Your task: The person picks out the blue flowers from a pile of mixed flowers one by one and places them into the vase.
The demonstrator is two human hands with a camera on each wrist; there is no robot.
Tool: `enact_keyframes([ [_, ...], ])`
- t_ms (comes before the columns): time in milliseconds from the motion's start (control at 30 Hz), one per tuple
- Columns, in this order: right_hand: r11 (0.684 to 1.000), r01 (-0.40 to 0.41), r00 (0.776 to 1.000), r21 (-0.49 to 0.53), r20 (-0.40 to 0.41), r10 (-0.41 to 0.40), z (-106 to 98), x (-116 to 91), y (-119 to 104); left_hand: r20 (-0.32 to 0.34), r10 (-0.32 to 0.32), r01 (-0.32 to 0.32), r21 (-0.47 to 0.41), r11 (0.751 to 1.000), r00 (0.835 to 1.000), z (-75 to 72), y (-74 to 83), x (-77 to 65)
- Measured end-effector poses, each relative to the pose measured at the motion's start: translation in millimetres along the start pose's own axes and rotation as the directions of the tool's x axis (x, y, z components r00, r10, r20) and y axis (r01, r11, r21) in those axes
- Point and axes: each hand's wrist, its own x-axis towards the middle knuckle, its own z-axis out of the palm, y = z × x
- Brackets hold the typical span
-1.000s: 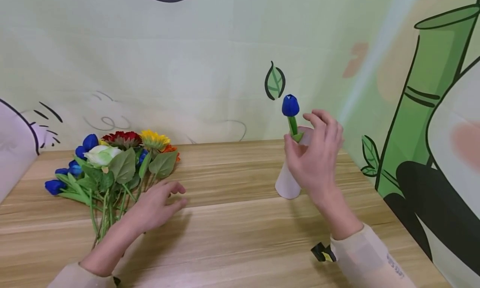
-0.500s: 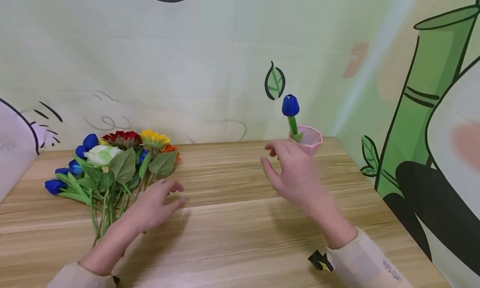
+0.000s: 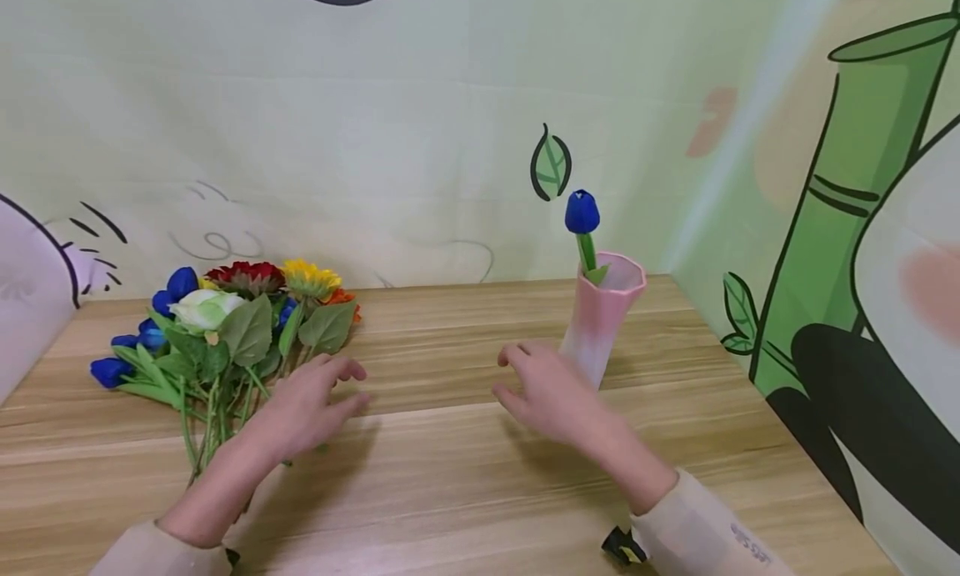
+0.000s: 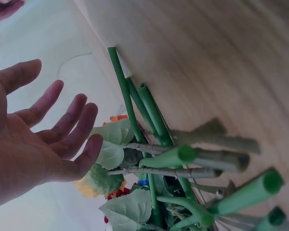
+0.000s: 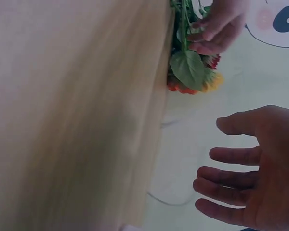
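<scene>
A blue tulip (image 3: 582, 212) stands in a pink and white vase (image 3: 600, 318) at the right of the table, its stem leaning on the rim. My right hand (image 3: 551, 397) hovers in front of the vase's lower part, fingers loosely bent and holding nothing. To the left, my left hand (image 3: 307, 409) hangs over the stems of a flower bunch, empty, with its fingers relaxed. That bunch has a white rose (image 3: 206, 309), a red flower (image 3: 246, 277), a yellow sunflower (image 3: 311, 279) and several blue tulips. In the left wrist view, cut green stems (image 4: 154, 115) lie beside the hand.
The wooden table (image 3: 435, 484) reaches back to a printed cloth backdrop (image 3: 420, 142). At the right, the cloth shows a green bamboo drawing (image 3: 862, 184). A small black piece (image 3: 622, 547) sits at the right cuff.
My right hand has come away from the tulip and vase, moving left and down toward me. The tulip stays in the vase. My left hand has barely moved.
</scene>
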Motion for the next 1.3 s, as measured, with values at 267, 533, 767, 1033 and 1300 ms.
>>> enact_keyframes([
  [267,0.999,-0.043,0.998,-0.018,0.051,0.044,9.7,-1.0,-1.9,-0.033,-0.003,0.004,0.014,1.0,0.999,-5.4,-3.8,-2.3],
  [533,0.997,-0.071,0.997,0.001,0.04,0.071,11.0,-2.3,0.6,-0.052,-0.017,0.016,-0.017,1.0,0.998,-15.8,-12.1,-2.0],
  [767,0.997,-0.073,0.996,-0.003,0.044,0.073,12.2,-4.5,2.8,-0.106,-0.044,0.044,-0.006,0.999,0.993,-27.4,-20.4,-6.0],
  [1033,0.998,-0.056,0.998,-0.016,0.039,0.057,10.9,-4.1,2.7,-0.177,-0.161,0.165,0.009,0.986,0.971,-49.5,-36.4,-14.5],
  [1300,0.998,-0.062,0.996,-0.019,0.056,0.063,11.6,-4.2,4.9,-0.219,-0.239,0.246,0.007,0.969,0.946,-72.4,-49.8,-18.4],
])
